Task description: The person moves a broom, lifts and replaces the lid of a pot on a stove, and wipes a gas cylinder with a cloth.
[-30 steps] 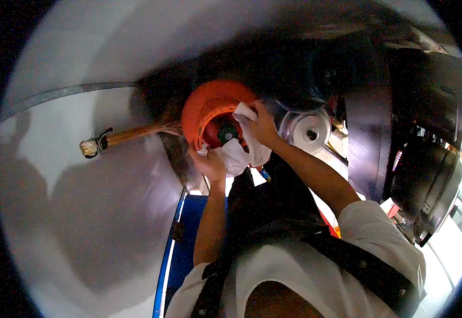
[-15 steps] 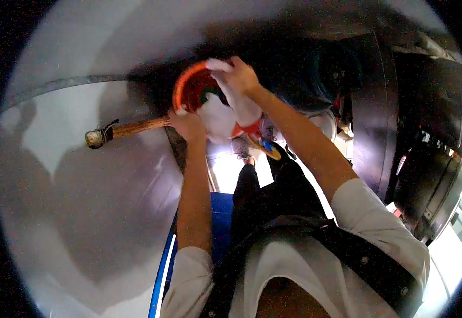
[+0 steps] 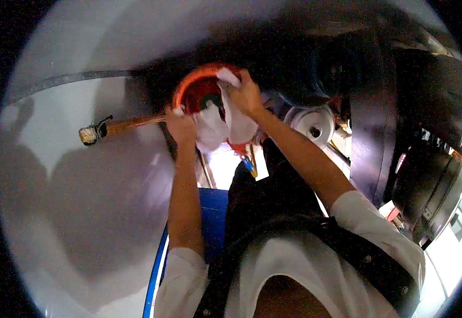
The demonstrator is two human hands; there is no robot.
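An orange-red bucket (image 3: 184, 88) is in front of me, its mouth facing up toward the camera. White cloth-like material (image 3: 241, 126) hangs in folds over its near side. My right hand (image 3: 245, 97) is closed on a bunched piece of it at the bucket's right rim. At the left rim, my left hand (image 3: 181, 127) has its fingers curled, with a bit of white at the thumb. Something dark green (image 3: 208, 99) shows inside the bucket. Past my left hand a bundle of thin sticks (image 3: 130, 124) juts out leftward, its end bound with cord.
A large grey-white curved surface (image 3: 104, 212) fills the left side. Below my left forearm is a blue panel (image 3: 214, 204). To the right are a white round lid-like piece (image 3: 310, 119) with a dark centre and a dark cabinet (image 3: 371, 116). A blue-and-yellow object (image 3: 249, 166) hangs under the bucket.
My right hand has shifted slightly down and to the right, and my left hand slightly left. The stick bundle has moved a little left. More of the round white piece shows.
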